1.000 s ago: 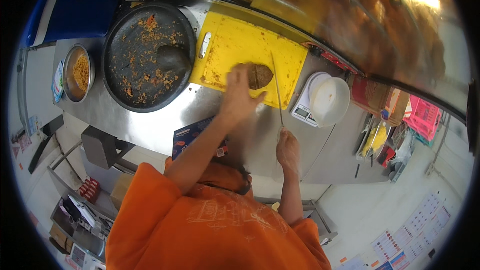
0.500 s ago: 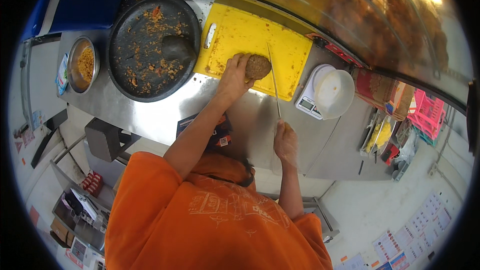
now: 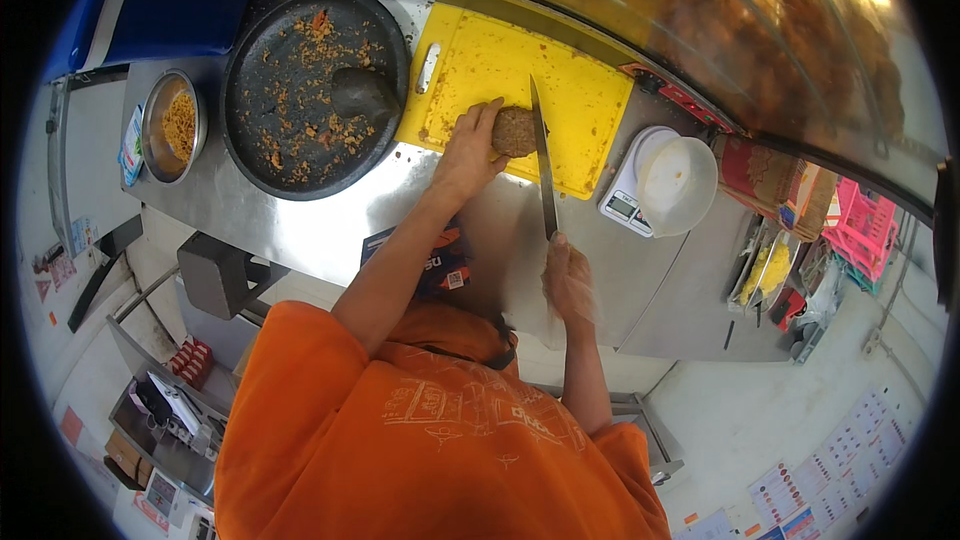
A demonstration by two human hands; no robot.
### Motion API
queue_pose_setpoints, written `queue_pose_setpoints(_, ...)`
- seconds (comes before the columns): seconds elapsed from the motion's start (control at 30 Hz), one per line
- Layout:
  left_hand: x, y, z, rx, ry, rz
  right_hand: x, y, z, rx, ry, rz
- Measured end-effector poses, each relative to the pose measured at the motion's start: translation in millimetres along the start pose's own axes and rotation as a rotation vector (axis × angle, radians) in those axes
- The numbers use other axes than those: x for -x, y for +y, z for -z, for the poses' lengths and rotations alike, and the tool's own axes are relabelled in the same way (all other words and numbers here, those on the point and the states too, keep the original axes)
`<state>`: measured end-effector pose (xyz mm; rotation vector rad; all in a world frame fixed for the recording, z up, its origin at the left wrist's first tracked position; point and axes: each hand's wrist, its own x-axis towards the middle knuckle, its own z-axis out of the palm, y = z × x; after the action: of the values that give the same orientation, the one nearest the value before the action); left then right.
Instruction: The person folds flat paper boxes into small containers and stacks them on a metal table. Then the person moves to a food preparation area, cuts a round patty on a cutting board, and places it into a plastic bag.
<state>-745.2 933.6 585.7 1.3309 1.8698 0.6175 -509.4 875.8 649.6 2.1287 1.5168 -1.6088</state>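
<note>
Head view: My left fingers [image 3: 484,116] and thumb, spread partway, grip the left side of a brown lump of food [image 3: 514,132] on a yellow cutting board [image 3: 480,50]; my right hand [image 3: 569,282] closes around a knife [image 3: 546,180], its blade along the lump's right side. Left of my fingers sits a dark stone dish [image 3: 380,45]; right, a scale [image 3: 618,208]; beyond, a glass case [image 3: 700,30].

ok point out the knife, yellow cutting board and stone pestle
Knife [image 3: 545,168], head view: middle of the blade
Yellow cutting board [image 3: 500,67], head view: its upper surface
Stone pestle [image 3: 362,95], head view: middle of its body
</note>
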Motion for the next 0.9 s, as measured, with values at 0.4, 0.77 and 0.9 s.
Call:
queue_pose_setpoints(0.4,-0.2,-0.9,1.8,0.06,0.012,0.01,-16.5,6.7,-19.8,0.209,0.128,0.223)
queue_pose_setpoints(0.77,-0.5,2.4,4.7,-0.002,-0.013,0.046,-65.6,2.7,-51.7,0.042,0.166,0.24)
queue_pose_setpoints(0.9,7.1,6.9,13.1,-0.062,0.011,-0.013,-69.8,16.0,-37.7,0.045,0.223,0.505)
